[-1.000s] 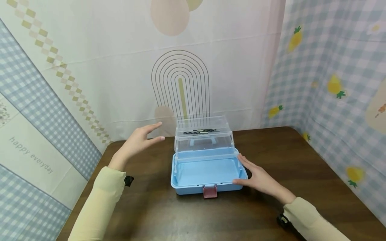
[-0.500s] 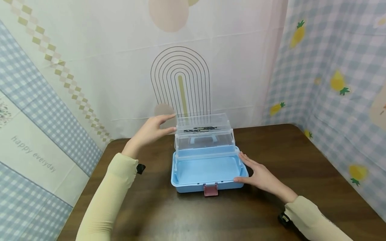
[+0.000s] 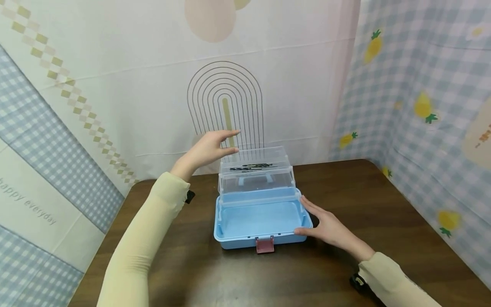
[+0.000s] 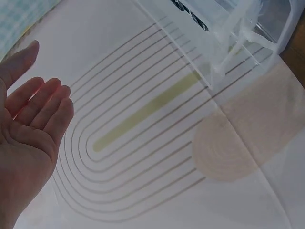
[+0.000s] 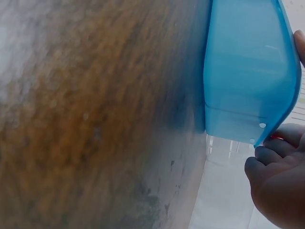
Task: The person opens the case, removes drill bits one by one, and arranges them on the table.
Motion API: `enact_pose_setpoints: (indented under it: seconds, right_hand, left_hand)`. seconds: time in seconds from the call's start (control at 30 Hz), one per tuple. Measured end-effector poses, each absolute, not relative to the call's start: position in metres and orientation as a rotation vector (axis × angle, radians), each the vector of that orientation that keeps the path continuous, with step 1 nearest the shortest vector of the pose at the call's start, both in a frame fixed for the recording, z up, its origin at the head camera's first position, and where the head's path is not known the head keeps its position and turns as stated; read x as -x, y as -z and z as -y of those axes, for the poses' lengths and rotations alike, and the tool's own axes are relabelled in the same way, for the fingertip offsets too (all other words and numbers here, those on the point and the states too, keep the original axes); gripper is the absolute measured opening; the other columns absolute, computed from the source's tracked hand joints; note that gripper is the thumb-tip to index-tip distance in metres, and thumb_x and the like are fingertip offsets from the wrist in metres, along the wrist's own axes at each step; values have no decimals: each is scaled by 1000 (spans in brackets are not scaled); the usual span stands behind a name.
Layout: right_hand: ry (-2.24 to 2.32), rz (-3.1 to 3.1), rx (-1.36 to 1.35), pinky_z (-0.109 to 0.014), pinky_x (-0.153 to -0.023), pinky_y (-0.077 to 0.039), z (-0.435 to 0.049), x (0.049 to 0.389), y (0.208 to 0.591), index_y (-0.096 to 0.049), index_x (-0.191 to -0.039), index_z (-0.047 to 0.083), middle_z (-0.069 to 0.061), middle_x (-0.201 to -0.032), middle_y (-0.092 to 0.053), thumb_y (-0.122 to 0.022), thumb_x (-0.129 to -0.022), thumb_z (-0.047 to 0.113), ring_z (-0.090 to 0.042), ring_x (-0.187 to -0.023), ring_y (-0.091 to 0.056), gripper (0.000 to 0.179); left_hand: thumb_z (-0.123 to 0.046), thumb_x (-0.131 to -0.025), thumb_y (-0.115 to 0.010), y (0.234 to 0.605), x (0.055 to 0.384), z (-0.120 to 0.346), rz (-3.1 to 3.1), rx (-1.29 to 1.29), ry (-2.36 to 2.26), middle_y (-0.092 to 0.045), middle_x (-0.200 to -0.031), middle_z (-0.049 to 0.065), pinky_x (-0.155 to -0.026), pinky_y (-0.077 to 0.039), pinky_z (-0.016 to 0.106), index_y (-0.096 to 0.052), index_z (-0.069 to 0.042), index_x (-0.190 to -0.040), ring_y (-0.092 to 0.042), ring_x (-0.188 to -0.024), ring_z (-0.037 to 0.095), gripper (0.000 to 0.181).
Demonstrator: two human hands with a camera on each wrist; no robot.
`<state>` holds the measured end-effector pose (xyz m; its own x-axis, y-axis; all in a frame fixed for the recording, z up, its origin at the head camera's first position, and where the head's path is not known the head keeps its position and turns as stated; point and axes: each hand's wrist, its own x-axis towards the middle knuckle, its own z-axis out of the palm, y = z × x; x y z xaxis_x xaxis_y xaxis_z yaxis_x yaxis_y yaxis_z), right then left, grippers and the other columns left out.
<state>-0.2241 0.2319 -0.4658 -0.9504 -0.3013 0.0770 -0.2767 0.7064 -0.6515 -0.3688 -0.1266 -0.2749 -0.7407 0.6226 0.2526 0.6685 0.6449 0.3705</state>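
Observation:
A light blue toolbox (image 3: 264, 219) stands on the table with its clear lid tilted back. Above its rear part is a raised clear tray (image 3: 276, 158) with several dark drill bits (image 3: 253, 167) in it. My left hand (image 3: 209, 149) hovers over the back left corner of the tray, thumb and fingers apart, holding nothing. In the left wrist view, the palm of that hand (image 4: 33, 119) faces the tray from a distance. My right hand (image 3: 326, 226) rests along the toolbox's right end, thumb at the front corner and fairly straight fingers farther back on the rim.
A dark red latch (image 3: 265, 245) hangs down at the toolbox's front. The brown wooden table (image 3: 345, 187) extends around the box. Behind it hangs a patterned white cloth (image 3: 299, 85), with a checked cloth (image 3: 402, 140) on the right.
My left hand has moved right and upward, from left of the toolbox to above the back left of the clear tray. The right hand stays on the toolbox's right rim.

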Motion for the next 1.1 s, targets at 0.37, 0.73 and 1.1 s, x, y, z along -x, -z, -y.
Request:
enact_pose_setpoints:
  seconds: [0.37,0.73,1.1]
  right_hand:
    - [1078,-2868,453,-69,-106,-33,-230,223,465,-24,-161,18,-11,-166,-21,-75,-80,64,-44,-146,-29,106]
    - [1090,-2880,465,-68,-106,-34,-231,225,465,-26,-161,18,-9,-166,-22,-76,-80,63,-43,-146,-29,105]
    - [1115,-2867,471,-68,-107,-33,-231,224,467,-25,-161,20,-7,-166,-20,-76,-81,62,-42,-147,-28,104]
  left_hand:
    - [-17,-99,-67,276,382,101,2820,1196,575,-51,-149,9,-114,-37,42,-50,-11,-149,-48,-137,27,53]
    - [-20,-97,-69,304,397,102,2924,1173,739,-55,-145,6,-108,-43,42,-54,-11,-146,-53,-131,25,52]
    - [-20,-96,-71,322,412,112,2995,1105,990,-63,-134,10,-101,-49,41,-63,-7,-135,-60,-121,25,41]
